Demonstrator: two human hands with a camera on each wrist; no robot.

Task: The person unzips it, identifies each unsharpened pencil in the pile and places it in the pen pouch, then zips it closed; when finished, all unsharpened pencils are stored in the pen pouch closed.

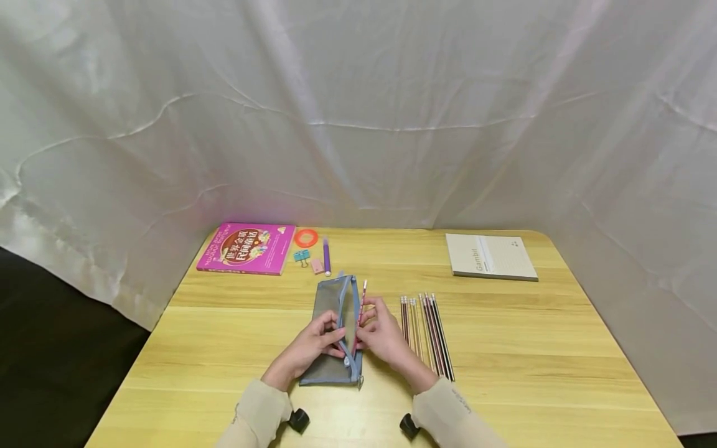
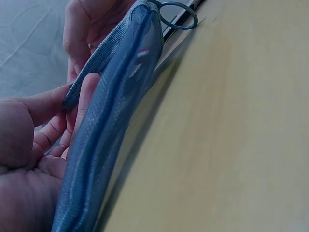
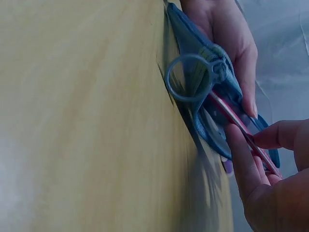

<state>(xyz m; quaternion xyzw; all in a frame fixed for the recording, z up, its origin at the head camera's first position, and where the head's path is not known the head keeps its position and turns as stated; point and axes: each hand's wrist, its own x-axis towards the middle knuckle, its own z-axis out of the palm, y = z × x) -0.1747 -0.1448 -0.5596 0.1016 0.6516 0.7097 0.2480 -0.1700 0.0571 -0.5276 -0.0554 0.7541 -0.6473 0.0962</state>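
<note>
A flat pouch [image 1: 335, 330] of blue-grey woven mesh is lying near the front-middle of the pale wooden bench [image 1: 532, 348], its zip running lengthwise with a round ring pull [image 3: 187, 77] at the near end. The left hand [image 1: 313, 345] is pinching the mesh edge at the pouch's 9 o'clock side, thumb and fingers curled on the fabric. The right hand [image 1: 383, 336] is grasping a slim red-patterned pencil [image 1: 361, 311], its lower end sitting in the zip opening and its upper end pointing toward 12 o'clock. At the pouch's 3 o'clock a row of thin pencils [image 1: 427, 333] is lying side by side. Toward 1 o'clock a beige notebook [image 1: 492, 256] is reading "Gambit"; toward 11 o'clock a glossy pink book [image 1: 246, 247] is carrying Chinese lettering.
</note>
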